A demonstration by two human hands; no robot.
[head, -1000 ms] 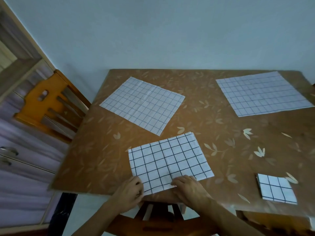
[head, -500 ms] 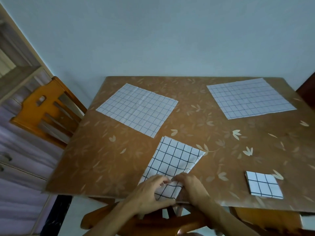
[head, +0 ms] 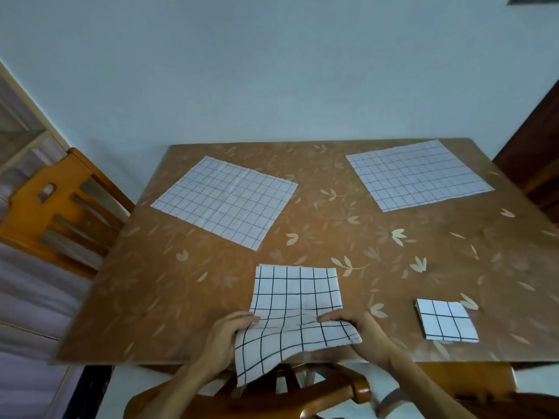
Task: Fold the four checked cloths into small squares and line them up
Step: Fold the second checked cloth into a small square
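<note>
Head view looks down on a brown leaf-patterned counter [head: 317, 237] carrying four white checked cloths. At the counter's near edge lies the half-folded cloth [head: 298, 300]: its far part rests flat on the counter, while its near part is rumpled and droops over the edge toward a wooden chair [head: 348, 391] below. The left hand [head: 231, 331] pinches that cloth's near left side, and the right hand [head: 360, 329] pinches its near right side, thumb on top; both hands are closed on the fabric, set apart from each other by the cloth's width. To the right of the half-folded cloth, well apart from it, sits a small folded square [head: 446, 320], flat near the counter's front edge. Beyond the half-folded cloth to the left lies an open cloth [head: 225, 201], spread flat and turned at an angle. Another open cloth [head: 419, 175] lies spread flat at the far right corner. An orange wooden chair [head: 57, 207] stands beside the counter's left edge.
</note>
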